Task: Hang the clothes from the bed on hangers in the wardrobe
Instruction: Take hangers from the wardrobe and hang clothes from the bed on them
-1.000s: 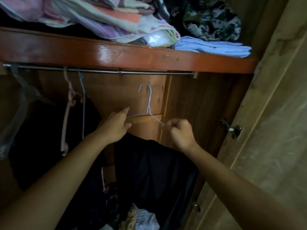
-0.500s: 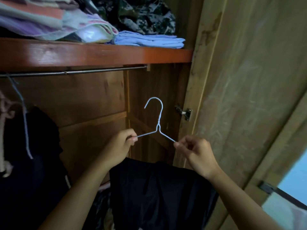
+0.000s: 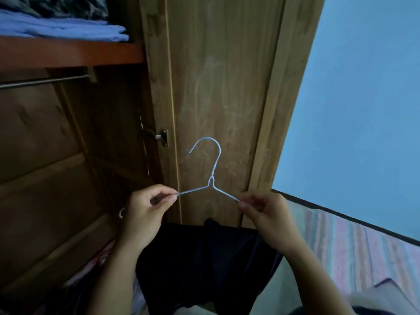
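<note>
A thin white wire hanger point(image 3: 212, 178) stands upright in front of the open wardrobe door point(image 3: 218, 87), hook at the top. My left hand point(image 3: 147, 208) pinches its left arm and my right hand point(image 3: 263, 212) pinches its right arm. A dark garment point(image 3: 204, 269) hangs down below both hands; how it sits on the hanger is hidden by my hands. The wardrobe rail point(image 3: 45, 81) runs at the upper left, well away from the hanger.
A red-brown shelf point(image 3: 68, 53) above the rail carries folded blue cloth point(image 3: 63, 30). A door hinge point(image 3: 162, 137) sits left of the hanger. A blue wall point(image 3: 363, 110) and a striped bed cover point(image 3: 363, 251) lie to the right.
The view has swung right, away from the wardrobe interior towards the door, wall and bed. Both hands keep their pinch on the hanger, which stands lower and farther from the rail.
</note>
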Demonstrator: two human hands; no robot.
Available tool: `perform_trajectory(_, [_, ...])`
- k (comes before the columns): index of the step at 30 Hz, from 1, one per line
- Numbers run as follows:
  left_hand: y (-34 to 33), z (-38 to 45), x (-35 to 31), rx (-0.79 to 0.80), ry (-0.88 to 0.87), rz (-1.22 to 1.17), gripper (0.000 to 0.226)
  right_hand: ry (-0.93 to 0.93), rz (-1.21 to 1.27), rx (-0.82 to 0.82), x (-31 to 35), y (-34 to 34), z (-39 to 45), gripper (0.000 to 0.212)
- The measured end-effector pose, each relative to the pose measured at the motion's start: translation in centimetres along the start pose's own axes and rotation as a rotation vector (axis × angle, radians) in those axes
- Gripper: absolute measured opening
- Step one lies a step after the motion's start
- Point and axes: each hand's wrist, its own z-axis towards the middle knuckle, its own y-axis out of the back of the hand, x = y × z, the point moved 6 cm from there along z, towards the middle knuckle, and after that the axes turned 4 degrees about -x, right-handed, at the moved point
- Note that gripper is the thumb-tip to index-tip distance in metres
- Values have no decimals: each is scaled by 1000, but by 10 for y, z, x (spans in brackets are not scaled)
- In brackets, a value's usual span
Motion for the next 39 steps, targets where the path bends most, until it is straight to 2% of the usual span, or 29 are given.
perform_trajectory(5, [-60, -6, -12, 88, -9, -36, 23, -79, -45, -124, -17, 60, -19, 13])
perform_trajectory(14, [-163, -12, -27, 418, 38, -102, 18, -254, -136, -293, -44, 145, -59, 24])
perform_trajectory(20, [-223, -10, -52, 608, -41, -193, 22, -360, -238, -529, -43, 190, -99, 21])
perform_trajectory(23, [-245, -14, -65, 716, -100, -207, 24, -441, -269, -630, -32, 198, -127, 14])
perform_trajectory(30, [-269, -36, -88, 926, -206, -278, 17, -552, -392, -873, 14, 191, -195, 14])
perform_trajectory(39, [-283, -85, -102, 1165, -300, -348, 12, -656, -559, -1081, 54, 168, -264, 15])
